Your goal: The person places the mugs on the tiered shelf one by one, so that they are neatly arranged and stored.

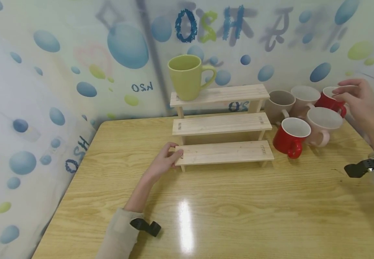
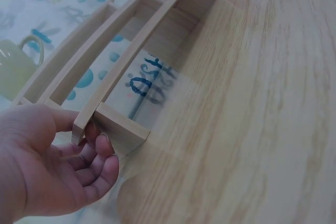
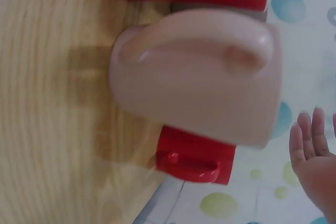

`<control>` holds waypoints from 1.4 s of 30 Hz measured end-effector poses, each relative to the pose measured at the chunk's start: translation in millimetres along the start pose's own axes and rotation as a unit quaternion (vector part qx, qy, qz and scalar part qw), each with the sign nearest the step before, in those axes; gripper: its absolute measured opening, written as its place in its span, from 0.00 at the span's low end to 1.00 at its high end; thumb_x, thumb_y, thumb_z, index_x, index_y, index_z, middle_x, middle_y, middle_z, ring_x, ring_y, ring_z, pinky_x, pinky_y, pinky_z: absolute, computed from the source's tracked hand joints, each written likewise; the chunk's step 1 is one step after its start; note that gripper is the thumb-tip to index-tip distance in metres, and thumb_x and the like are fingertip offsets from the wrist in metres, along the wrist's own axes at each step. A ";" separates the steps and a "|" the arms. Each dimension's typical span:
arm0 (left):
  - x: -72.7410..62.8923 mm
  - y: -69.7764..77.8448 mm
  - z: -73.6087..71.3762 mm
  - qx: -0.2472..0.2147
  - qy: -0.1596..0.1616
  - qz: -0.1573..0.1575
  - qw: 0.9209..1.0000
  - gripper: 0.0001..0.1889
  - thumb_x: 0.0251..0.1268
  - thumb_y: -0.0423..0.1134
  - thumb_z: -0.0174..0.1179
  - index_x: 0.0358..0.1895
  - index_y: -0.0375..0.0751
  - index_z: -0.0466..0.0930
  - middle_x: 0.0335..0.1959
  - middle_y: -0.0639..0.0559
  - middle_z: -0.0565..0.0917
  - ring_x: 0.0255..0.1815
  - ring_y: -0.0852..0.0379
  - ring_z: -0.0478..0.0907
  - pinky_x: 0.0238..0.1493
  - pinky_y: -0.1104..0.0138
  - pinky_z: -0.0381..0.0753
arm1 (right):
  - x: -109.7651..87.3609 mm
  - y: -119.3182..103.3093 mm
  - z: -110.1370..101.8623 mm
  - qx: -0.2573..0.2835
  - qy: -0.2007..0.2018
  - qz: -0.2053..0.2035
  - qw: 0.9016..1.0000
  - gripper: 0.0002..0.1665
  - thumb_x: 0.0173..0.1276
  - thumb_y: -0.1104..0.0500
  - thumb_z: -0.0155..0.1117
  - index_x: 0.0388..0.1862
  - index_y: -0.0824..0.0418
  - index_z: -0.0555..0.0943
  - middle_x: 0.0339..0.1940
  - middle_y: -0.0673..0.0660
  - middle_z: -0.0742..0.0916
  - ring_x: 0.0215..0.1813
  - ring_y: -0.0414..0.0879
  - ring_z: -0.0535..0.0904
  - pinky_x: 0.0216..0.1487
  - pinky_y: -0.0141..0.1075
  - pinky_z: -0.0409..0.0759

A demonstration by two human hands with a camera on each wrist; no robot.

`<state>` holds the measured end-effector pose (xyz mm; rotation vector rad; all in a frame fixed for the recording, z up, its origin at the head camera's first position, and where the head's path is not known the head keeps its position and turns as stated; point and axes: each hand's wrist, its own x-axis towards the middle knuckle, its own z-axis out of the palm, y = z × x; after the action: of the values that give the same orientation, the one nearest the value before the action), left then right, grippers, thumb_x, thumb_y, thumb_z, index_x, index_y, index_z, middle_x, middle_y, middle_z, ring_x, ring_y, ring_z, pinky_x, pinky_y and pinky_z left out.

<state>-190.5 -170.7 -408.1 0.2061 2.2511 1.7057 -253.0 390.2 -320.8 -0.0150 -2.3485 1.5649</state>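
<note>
A three-tier wooden shelf rack (image 1: 224, 154) stands on the table. My left hand (image 1: 163, 161) pinches the left end of its lowest board, thumb on top and fingers curled below, as the left wrist view (image 2: 68, 166) shows. On the top board sits a yellow-green mug (image 1: 187, 79), upright, its handle to the right. My right hand (image 1: 358, 99) hovers at the back right above a red mug (image 1: 326, 100), its fingers extended. In the right wrist view that hand (image 3: 317, 156) appears apart from the red mug (image 3: 194, 156) and a pale pink mug (image 3: 199, 87).
Right of the rack, more mugs cluster upright: a greyish one (image 1: 277, 108), pale pink ones at the back (image 1: 301, 102) and front (image 1: 323, 124), and a red one (image 1: 287, 138) in front. The patterned wall (image 1: 115, 104) stands close behind the wooden table (image 1: 238, 208).
</note>
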 end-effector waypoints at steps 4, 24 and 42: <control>0.7 -0.9 -0.7 -0.001 0.001 -0.001 1.000 0.24 0.81 0.45 0.52 0.67 0.34 0.60 0.42 0.45 0.78 0.27 0.58 0.64 0.45 0.60 0.80 | -4.4 13.4 -7.7 -0.041 0.018 0.019 0.999 0.18 0.79 0.61 0.47 0.55 0.36 0.68 0.43 0.33 0.76 0.46 0.27 0.69 0.64 0.23 0.63; 0.3 0.1 -1.0 0.001 -0.003 0.000 1.000 0.25 0.81 0.46 0.52 0.68 0.34 0.59 0.40 0.45 0.78 0.28 0.56 0.65 0.44 0.60 0.78 | 33.4 164.6 -57.6 -0.144 0.076 0.132 0.978 0.28 0.74 0.41 0.55 0.70 0.40 0.64 0.67 0.49 0.71 0.56 0.36 0.69 0.66 0.37 0.68; 0.1 0.3 -1.0 0.003 -0.004 -0.002 1.000 0.26 0.81 0.47 0.52 0.69 0.35 0.59 0.46 0.42 0.79 0.30 0.56 0.66 0.43 0.61 0.78 | -1.1 90.1 -23.6 -0.045 0.022 0.212 0.976 0.29 0.79 0.44 0.49 0.75 0.46 0.61 0.65 0.48 0.71 0.55 0.33 0.68 0.76 0.37 0.58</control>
<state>-190.9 -171.5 -407.6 0.2093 2.2489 1.6931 -260.5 447.3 -394.0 -0.6011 -2.4935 1.6090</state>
